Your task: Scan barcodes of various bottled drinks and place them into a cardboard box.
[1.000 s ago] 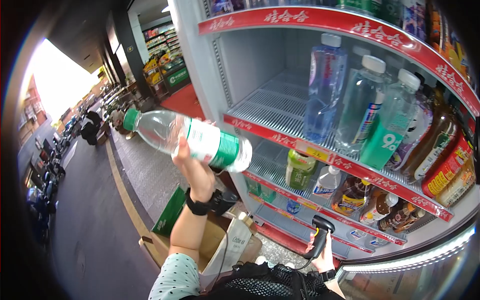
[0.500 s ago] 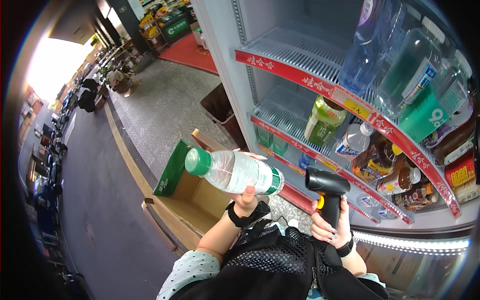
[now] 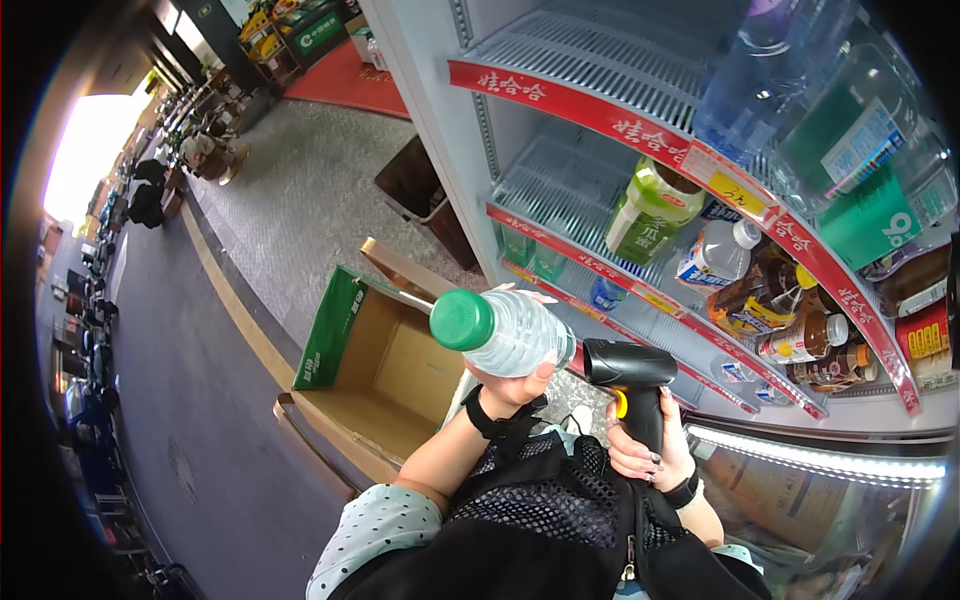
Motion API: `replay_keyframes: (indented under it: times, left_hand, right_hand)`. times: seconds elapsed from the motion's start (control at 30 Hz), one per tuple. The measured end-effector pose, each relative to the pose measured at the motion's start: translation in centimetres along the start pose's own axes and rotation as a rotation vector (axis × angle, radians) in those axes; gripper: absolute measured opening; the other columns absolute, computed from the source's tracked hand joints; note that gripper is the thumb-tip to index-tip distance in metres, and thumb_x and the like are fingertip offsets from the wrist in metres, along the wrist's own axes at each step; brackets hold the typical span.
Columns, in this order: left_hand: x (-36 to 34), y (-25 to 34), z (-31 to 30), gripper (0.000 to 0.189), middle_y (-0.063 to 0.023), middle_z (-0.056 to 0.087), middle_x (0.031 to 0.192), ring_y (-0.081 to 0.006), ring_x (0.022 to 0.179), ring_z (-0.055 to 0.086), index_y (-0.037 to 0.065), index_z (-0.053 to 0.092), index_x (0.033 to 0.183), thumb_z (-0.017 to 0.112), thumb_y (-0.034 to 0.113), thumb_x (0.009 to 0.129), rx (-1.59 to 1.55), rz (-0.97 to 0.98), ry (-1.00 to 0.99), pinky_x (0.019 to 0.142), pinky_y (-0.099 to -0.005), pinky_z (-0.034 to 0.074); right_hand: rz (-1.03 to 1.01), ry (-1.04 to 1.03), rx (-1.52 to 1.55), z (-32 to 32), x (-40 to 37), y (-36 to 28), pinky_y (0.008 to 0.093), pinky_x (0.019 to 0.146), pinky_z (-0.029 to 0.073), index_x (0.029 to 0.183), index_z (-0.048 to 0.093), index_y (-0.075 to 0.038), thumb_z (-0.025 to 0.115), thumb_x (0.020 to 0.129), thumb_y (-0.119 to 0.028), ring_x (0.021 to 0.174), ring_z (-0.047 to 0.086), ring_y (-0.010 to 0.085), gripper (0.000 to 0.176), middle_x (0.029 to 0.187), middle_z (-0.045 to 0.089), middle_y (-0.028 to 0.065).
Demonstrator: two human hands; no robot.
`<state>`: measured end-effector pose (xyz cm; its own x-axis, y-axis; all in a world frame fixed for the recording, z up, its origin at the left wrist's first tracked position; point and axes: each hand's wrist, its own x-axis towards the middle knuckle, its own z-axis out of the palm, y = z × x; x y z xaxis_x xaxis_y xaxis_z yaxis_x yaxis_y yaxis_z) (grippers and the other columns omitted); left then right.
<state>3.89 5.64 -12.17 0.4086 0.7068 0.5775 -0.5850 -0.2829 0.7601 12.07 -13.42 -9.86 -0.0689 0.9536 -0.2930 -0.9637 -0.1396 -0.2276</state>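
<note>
— Where's the water bottle (image 3: 508, 338)?
— In the left hand (image 3: 515, 388), fingers gripping it, green cap (image 3: 462, 319) toward the camera, above the cardboard box (image 3: 400, 375).
— And the right hand (image 3: 640, 455)?
— Fingers closed round the black scanner (image 3: 625, 368), just beside the bottle.

Open carton (image 3: 375, 365) below; crowded shelves (image 3: 720, 170) right

- Water bottle (image 3: 512, 335): clear plastic and sealed with a green cap (image 3: 462, 320). It is tipped almost flat, cap end swung to the left and up at the camera.
- It sits mid-scene, close in, cradled from below in the left hand (image 3: 512, 388).
- Scanner (image 3: 627, 372): black, pistol-shaped, with a yellow trigger (image 3: 622, 403). Its handle stands upright in the right hand (image 3: 642, 455).
- The scanner's head points left, just beside the bottle's bottom end.
</note>
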Motion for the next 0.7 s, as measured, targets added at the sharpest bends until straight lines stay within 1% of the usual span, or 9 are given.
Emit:
replay_keyframes:
  times: [0.13,0.2,0.23,0.27,0.37,0.53,0.6,0.63,0.7]
  left_hand:
    - [0.3,0.5,-1.9,0.074,-0.0168,0.050,0.099,-0.0243,0.087,0.055,-0.005,0.030,0.116,0.073,0.020,0.062,0.040,0.064,0.027,0.076,-0.0353,0.046]
    - [0.5,1.5,-3.3,0.068,-0.0149,0.052,0.098,-0.0211,0.084,0.056,-0.004,0.035,0.112,0.074,0.016,0.060,0.141,0.027,0.095,0.073,-0.0325,0.047]
    - [1.0,2.4,-4.4,0.063,-0.0119,0.055,0.093,-0.0178,0.081,0.057,-0.002,0.039,0.107,0.076,0.014,0.058,0.299,0.032,0.099,0.072,-0.0299,0.047]
    - [1.4,3.3,-5.8,0.061,-0.0099,0.058,0.088,-0.0162,0.080,0.058,-0.001,0.042,0.103,0.078,0.016,0.057,0.382,-0.001,0.114,0.073,-0.0285,0.047]
    - [1.7,4.8,-10.3,0.061,-0.0108,0.060,0.088,-0.0150,0.079,0.060,-0.001,0.043,0.100,0.081,0.020,0.057,0.577,-0.119,0.091,0.072,-0.0285,0.048]
    - [0.9,5.3,-16.0,0.057,-0.0106,0.061,0.088,-0.0168,0.082,0.060,0.000,0.044,0.105,0.076,0.015,0.061,0.691,-0.296,0.216,0.073,-0.0297,0.048]
    - [-0.3,4.0,-19.2,0.053,-0.0112,0.061,0.089,-0.0168,0.082,0.060,-0.001,0.046,0.103,0.074,0.016,0.062,0.700,-0.561,0.178,0.074,-0.0299,0.048]
    - [-0.8,3.5,-20.0,0.051,-0.0111,0.061,0.089,-0.0164,0.082,0.060,0.000,0.048,0.101,0.074,0.018,0.061,0.755,-0.605,0.163,0.074,-0.0300,0.047]
    - [-1.6,2.5,-21.6,0.054,-0.0113,0.061,0.089,-0.0202,0.084,0.060,0.001,0.047,0.100,0.075,0.018,0.058,0.858,-0.694,0.016,0.076,-0.0304,0.046]
  right_hand:
    - [-0.005,-0.015,-0.033,0.3,0.7,0.4,0.0223,0.026,0.026,0.098,0.044,-0.001,0.039,0.079,-0.062,0.027,0.026,0.0086,0.065,0.043,0.032,-0.0003]
    - [-0.046,0.039,-0.050,0.4,1.1,0.6,0.0231,0.027,0.027,0.098,0.044,-0.001,0.039,0.079,-0.062,0.028,0.027,0.0091,0.064,0.044,0.033,-0.0002]
    - [-0.055,0.054,-0.015,0.3,1.3,0.7,0.0237,0.028,0.027,0.099,0.043,-0.001,0.039,0.080,-0.061,0.029,0.028,0.0094,0.063,0.045,0.033,0.0000]
    - [-0.075,0.075,0.015,0.2,1.6,1.1,0.0229,0.028,0.027,0.098,0.043,-0.001,0.039,0.080,-0.060,0.029,0.028,0.0090,0.062,0.045,0.033,-0.0004]
    - [-0.036,0.087,-0.028,-0.1,2.3,1.1,0.0220,0.028,0.027,0.098,0.043,-0.001,0.039,0.080,-0.060,0.029,0.029,0.0086,0.062,0.045,0.033,-0.0006]
    - [-0.065,0.185,0.019,-0.8,2.8,1.5,0.0232,0.029,0.026,0.100,0.044,-0.002,0.034,0.083,-0.059,0.030,0.029,0.0090,0.060,0.046,0.032,-0.0004]
    - [-0.043,0.213,0.003,-0.5,3.5,1.7,0.0230,0.029,0.026,0.098,0.044,-0.002,0.033,0.084,-0.059,0.030,0.028,0.0087,0.060,0.045,0.032,-0.0009]
    - [-0.038,0.233,0.022,-0.7,3.8,1.7,0.0228,0.029,0.026,0.098,0.044,-0.002,0.033,0.084,-0.058,0.030,0.028,0.0087,0.059,0.045,0.031,-0.0009]
    - [-0.035,0.275,0.063,-0.7,4.7,2.2,0.0224,0.030,0.025,0.097,0.043,-0.001,0.033,0.084,-0.057,0.030,0.028,0.0088,0.059,0.045,0.031,-0.0007]
